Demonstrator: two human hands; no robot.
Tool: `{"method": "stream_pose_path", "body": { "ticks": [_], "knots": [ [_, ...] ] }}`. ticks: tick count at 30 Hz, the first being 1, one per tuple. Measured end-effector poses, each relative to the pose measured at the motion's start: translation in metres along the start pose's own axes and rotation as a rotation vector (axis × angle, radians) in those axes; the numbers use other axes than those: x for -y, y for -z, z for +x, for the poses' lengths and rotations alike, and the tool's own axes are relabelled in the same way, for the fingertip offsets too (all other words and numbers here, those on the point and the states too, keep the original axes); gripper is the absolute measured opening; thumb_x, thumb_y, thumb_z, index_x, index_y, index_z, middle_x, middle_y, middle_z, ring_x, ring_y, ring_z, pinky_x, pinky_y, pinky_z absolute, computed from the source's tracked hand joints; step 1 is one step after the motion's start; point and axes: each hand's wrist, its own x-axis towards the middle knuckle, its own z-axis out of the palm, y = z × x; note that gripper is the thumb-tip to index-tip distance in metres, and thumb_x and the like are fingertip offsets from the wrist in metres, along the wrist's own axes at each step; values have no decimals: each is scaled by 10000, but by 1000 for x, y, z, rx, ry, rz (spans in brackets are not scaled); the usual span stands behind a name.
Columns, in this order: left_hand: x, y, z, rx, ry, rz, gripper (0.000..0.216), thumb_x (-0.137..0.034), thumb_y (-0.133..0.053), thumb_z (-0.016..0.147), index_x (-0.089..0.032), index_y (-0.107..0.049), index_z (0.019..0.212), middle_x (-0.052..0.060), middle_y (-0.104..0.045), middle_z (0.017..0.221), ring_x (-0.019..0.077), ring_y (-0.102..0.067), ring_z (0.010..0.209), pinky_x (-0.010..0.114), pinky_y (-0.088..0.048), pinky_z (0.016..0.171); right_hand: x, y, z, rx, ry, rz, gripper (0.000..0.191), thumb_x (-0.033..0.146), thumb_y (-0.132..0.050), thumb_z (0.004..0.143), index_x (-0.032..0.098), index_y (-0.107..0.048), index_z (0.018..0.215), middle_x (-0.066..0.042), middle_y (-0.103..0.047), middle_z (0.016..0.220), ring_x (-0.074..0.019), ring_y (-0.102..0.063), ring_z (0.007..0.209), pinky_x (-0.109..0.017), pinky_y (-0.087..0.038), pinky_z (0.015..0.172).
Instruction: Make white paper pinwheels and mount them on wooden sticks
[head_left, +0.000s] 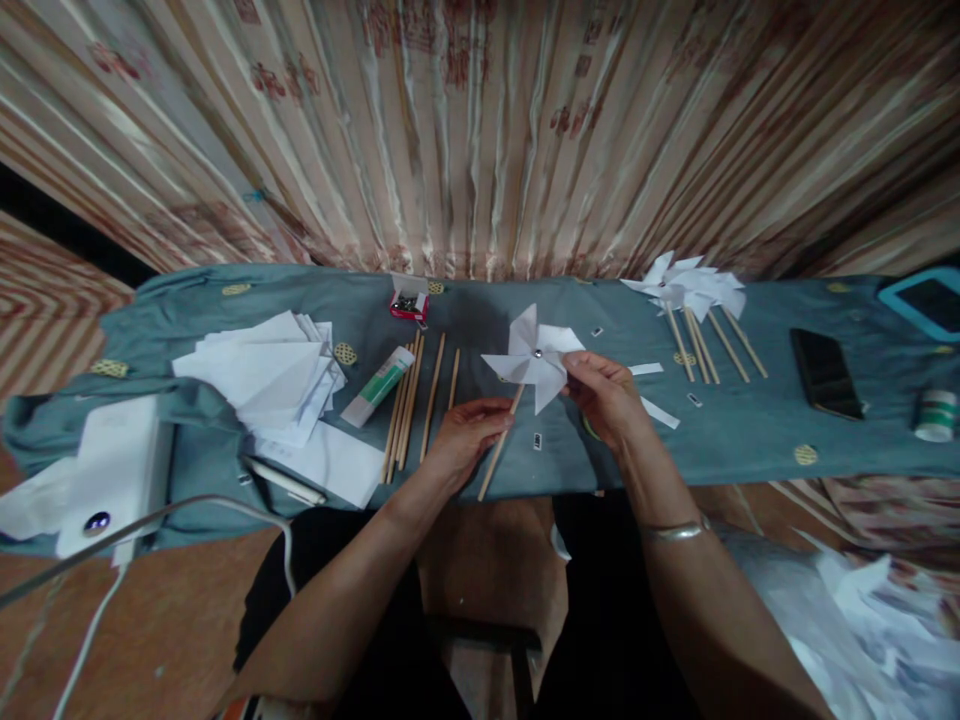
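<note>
A white paper pinwheel (526, 362) with a round pin at its centre sits at the top of a thin wooden stick (493, 468). My left hand (474, 432) is closed around the stick below the blades. At the right, my right hand (600, 388) pinches one paper blade between thumb and fingers. Several loose wooden sticks (411, 410) lie left of my left hand, beside a green-and-white glue box (379, 386). Behind them stands a small open red box (409, 304) of metal pins. Finished-looking pinwheels (694, 285) on sticks lie at the back right.
A stack of white paper (255, 370) and a white power bank (112, 470) with a cable are at the left. A black phone (825, 372), a small green-and-white container (936, 415) and a blue-framed device (926, 300) lie right. A pleated curtain (480, 130) hangs behind the cloth-covered table (757, 440).
</note>
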Motion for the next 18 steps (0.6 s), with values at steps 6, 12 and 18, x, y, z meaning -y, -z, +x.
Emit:
{"method": "stream_pose_path", "body": {
  "ticks": [6,12,18],
  "knots": [
    [0,-1,2,-5,7,-28,350,-217,-914,429,-130,-756,729,6,-688,673,80,-568,583,234,-453,638,-3,-1,-2,-16,-50,8,323,489,-894,546,230,-717,622,28,-621,562,-109,-527,523,-250,-437,494],
    [1,-1,2,-42,6,-19,372,-225,-922,405,-129,-755,723,-1,-682,651,75,-577,574,212,-451,615,-3,-4,-7,11,-118,50,323,463,-912,537,212,-732,632,27,-645,569,-90,-550,516,-236,-453,522],
    [0,-2,1,-29,4,-19,357,-213,-918,430,-132,-755,737,-1,-683,657,71,-570,569,211,-451,612,-3,-7,-11,7,-128,43,323,461,-910,546,204,-729,620,25,-639,549,-91,-546,495,-237,-442,505]
  ]
}}
